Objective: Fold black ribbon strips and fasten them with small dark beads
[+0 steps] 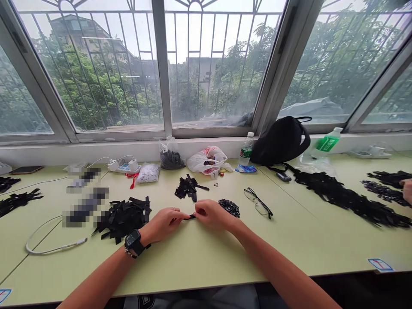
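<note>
Near the middle of the table, my left hand [165,223] and my right hand [210,213] are close together, both closed on one short black fabric strip [189,217]. The left fingers pinch its left end, while the right fingers grip the other end and partly hide it. Just right of my right hand lies a heap of small shiny black pieces [229,207]. Beyond my hands is a small pile of black strips [188,187]. A larger pile of black strips [124,216] lies to the left, by my watch-wearing wrist.
Eyeglasses [258,203] lie right of the black pieces. Along the back stand a plastic bottle [246,150], a white bag [208,161] and a black backpack [280,141]. A cable [58,249] curves at left. Another person's hand [407,191] shows at far right, near a long strip pile [350,197].
</note>
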### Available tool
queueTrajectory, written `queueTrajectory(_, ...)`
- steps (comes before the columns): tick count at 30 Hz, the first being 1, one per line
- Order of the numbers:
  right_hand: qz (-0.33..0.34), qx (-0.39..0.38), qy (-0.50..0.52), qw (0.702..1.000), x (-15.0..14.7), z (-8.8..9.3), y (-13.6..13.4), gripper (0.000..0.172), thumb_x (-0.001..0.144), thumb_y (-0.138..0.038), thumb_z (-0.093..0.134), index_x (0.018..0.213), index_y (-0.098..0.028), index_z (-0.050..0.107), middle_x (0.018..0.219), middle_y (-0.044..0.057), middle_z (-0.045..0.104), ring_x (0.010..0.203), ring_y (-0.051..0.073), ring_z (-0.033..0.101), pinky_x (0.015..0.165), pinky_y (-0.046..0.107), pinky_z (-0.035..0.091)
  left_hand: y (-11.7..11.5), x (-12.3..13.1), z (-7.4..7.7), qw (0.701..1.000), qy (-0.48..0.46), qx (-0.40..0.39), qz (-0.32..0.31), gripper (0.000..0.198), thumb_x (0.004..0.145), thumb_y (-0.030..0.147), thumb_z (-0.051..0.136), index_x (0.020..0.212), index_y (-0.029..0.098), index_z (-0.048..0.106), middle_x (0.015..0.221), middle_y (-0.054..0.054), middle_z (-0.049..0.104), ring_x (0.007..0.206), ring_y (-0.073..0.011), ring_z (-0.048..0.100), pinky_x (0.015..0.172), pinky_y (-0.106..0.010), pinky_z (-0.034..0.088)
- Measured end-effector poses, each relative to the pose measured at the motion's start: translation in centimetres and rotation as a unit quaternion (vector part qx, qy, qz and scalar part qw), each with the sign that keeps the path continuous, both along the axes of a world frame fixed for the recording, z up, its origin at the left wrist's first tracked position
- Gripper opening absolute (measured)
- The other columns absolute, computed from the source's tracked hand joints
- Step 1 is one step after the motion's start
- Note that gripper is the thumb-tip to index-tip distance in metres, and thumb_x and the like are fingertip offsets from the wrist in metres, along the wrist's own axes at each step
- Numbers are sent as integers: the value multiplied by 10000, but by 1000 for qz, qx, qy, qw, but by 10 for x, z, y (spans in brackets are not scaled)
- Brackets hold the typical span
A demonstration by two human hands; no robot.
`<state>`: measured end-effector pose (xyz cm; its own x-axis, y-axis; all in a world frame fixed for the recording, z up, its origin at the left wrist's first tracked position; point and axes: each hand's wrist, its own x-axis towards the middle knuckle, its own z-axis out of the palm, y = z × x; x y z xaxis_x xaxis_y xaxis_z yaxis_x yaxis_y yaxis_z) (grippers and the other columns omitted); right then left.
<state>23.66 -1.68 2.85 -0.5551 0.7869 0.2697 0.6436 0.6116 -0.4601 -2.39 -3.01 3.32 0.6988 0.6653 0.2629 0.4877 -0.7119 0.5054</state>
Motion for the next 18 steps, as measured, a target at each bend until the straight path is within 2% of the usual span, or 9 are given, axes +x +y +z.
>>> queueTrajectory(7,0,-13,-5,1000,0,3,-1,273,870,-171,621,663,-186,442,691,-26,525,641,112,430,612,255,281,1,-1,-1,1000,-13,-8,-2,345,1034,146,505,1221,245,777,1015,-53,764,829,-171,658,726,-236,459)
queueTrajectory(11,5,-15,-6,1000,2,2,1,261,879,-184,627,675,-185,466,699,-22,537,654,116,446,616,253,287,1,-1,-1,1000,-15,-18,-2,324,1041,166,505,1204,240,774,990,-52,761,832,-176,668,756,-248,480)
queueTrajectory(18,3,-9,-8,1000,5,2,2,263,905,-214,637,698,-187,478,700,-21,543,663,122,442,627,253,293,0,-1,-1,1000,-24,-20,-2,306,1029,161,529,1215,242,757,1022,-46,758,849,-174,665,728,-242,468)
